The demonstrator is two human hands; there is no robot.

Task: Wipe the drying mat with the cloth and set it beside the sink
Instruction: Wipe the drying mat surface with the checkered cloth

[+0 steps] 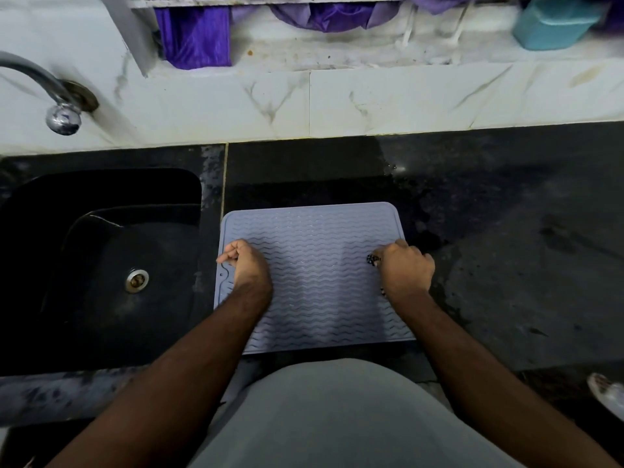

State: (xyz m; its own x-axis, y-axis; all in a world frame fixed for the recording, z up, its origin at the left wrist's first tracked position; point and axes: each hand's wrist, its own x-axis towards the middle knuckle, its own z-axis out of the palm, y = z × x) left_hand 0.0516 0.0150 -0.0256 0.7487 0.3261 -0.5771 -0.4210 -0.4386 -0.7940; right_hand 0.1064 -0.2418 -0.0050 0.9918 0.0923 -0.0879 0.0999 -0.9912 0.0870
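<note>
The drying mat (317, 275) is laid flat on the dark counter (506, 248), its left edge running just beside the sink (101, 265) and its near edge close to the counter's front edge. It is gripped at both sides: the left hand (248, 265) is curled over the mat's left edge, with fingers folded around the rim, and the right hand (407, 270) is curled over the right edge in the same way. A small dark patterned item (373, 260) is seen at the right hand's thumb side; whether it is a corner of the cloth, a ring or a bead cannot be told.

The setting-down step is judged to be in hand, since the mat is already placed next to the sink. No cloth is plainly visible, so it cannot be confirmed that the wiping is finished. What remains is judged to be a release of both edges once the mat is squared to the counter's front edge.

The fingertips of both hands are hidden under the mat's rims. The tap (50, 96) is cut off at the left edge of the view, and the items on the shelf above are blurred.
</note>
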